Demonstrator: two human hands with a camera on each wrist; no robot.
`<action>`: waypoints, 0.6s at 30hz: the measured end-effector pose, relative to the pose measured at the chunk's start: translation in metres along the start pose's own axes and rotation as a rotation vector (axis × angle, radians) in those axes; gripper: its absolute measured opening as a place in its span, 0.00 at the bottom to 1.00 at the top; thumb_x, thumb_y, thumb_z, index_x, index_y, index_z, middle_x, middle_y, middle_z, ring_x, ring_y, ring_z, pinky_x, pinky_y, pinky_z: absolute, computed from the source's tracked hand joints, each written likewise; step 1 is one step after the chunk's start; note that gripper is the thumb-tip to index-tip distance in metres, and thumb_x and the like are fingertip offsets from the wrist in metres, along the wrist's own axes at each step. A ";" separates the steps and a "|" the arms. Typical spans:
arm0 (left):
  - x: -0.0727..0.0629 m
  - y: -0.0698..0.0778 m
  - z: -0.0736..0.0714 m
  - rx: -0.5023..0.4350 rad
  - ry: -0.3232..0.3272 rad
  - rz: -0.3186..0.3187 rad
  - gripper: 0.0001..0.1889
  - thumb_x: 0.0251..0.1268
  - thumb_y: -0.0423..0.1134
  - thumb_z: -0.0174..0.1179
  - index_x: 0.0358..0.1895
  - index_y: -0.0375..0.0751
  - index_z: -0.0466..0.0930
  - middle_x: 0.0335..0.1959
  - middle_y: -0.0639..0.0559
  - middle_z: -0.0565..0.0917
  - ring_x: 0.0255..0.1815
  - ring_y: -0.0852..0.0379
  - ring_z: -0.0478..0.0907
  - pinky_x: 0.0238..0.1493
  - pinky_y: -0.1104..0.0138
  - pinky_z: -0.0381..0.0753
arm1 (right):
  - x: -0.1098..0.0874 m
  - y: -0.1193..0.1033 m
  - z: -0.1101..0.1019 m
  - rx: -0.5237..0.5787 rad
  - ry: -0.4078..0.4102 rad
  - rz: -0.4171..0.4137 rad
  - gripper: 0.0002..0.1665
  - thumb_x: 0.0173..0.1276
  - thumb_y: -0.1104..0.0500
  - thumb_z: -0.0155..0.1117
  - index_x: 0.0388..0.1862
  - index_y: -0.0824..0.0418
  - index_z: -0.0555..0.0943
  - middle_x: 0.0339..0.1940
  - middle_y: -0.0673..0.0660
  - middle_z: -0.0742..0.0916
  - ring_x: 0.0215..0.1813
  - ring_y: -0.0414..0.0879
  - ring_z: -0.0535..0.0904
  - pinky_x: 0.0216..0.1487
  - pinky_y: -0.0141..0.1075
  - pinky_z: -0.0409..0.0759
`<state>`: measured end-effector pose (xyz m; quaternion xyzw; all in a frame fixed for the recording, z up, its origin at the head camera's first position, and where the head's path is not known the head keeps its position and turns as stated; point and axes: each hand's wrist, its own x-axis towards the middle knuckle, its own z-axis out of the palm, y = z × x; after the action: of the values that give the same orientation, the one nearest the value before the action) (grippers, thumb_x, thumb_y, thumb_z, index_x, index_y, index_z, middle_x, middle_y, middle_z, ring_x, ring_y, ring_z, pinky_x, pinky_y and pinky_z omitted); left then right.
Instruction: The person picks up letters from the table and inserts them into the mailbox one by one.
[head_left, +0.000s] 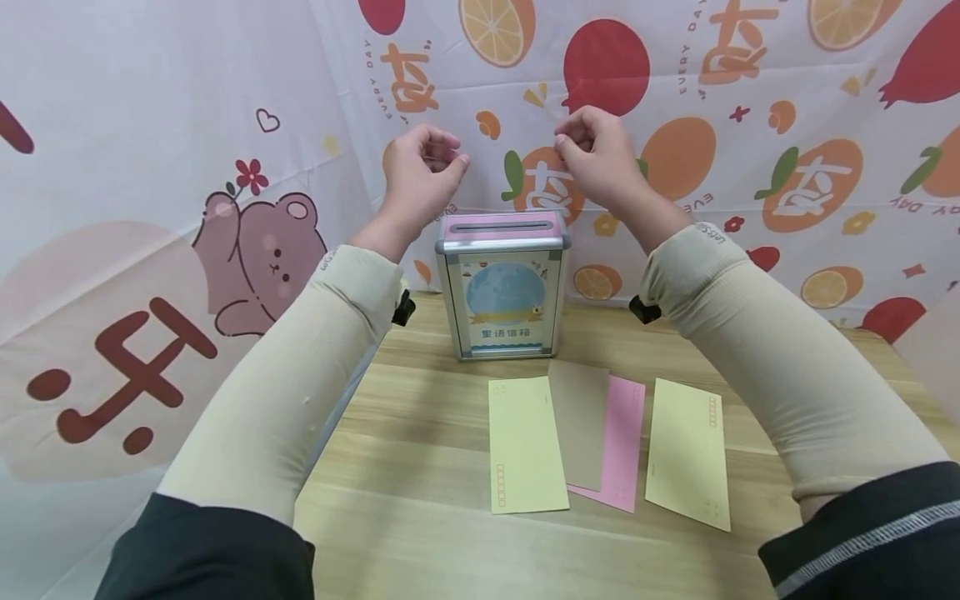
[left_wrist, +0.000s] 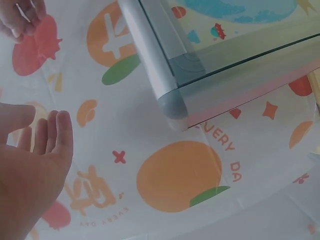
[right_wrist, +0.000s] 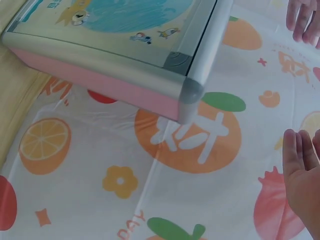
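Both hands are raised above a pink and silver letter box [head_left: 504,283] that stands at the back of the table and has a slot [head_left: 502,226] in its top. My left hand [head_left: 424,171] hovers over the box's left side, fingers loosely bent with nothing between them. Over to the right, my right hand [head_left: 596,158] is held in a similar loose curve, also holding nothing. In front of the box lie a yellow envelope [head_left: 527,446], a brown envelope [head_left: 581,425] partly covering a pink envelope [head_left: 624,442], and another yellow envelope [head_left: 687,454] apart at the right.
A wooden table [head_left: 405,467] carries the box and envelopes. Behind it hangs a white cloth [head_left: 690,108] printed with fruit, and a second printed cloth with a bear [head_left: 270,258] covers the left side.
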<state>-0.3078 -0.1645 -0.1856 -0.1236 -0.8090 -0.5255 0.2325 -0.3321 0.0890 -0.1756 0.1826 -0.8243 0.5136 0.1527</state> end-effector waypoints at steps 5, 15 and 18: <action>-0.009 -0.005 0.008 -0.037 -0.061 0.013 0.07 0.74 0.33 0.64 0.50 0.36 0.80 0.37 0.55 0.80 0.38 0.59 0.81 0.44 0.70 0.81 | -0.007 0.012 -0.006 -0.010 -0.004 0.016 0.15 0.82 0.56 0.60 0.58 0.64 0.80 0.39 0.51 0.84 0.40 0.42 0.79 0.44 0.31 0.79; -0.057 -0.026 0.044 -0.040 -0.287 0.043 0.11 0.71 0.32 0.68 0.51 0.32 0.81 0.38 0.47 0.85 0.37 0.55 0.82 0.42 0.72 0.83 | -0.049 0.068 -0.018 -0.010 -0.071 0.117 0.17 0.83 0.54 0.60 0.59 0.65 0.80 0.44 0.54 0.84 0.45 0.45 0.83 0.45 0.27 0.84; -0.074 -0.035 0.056 -0.045 -0.343 0.007 0.12 0.71 0.34 0.68 0.51 0.33 0.82 0.39 0.47 0.85 0.39 0.55 0.82 0.43 0.71 0.83 | -0.067 0.091 -0.022 -0.008 -0.089 0.108 0.16 0.83 0.56 0.59 0.58 0.67 0.80 0.44 0.56 0.85 0.45 0.48 0.83 0.44 0.27 0.85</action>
<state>-0.2739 -0.1250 -0.2700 -0.2193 -0.8244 -0.5140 0.0900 -0.3129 0.1555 -0.2673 0.1600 -0.8409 0.5093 0.0886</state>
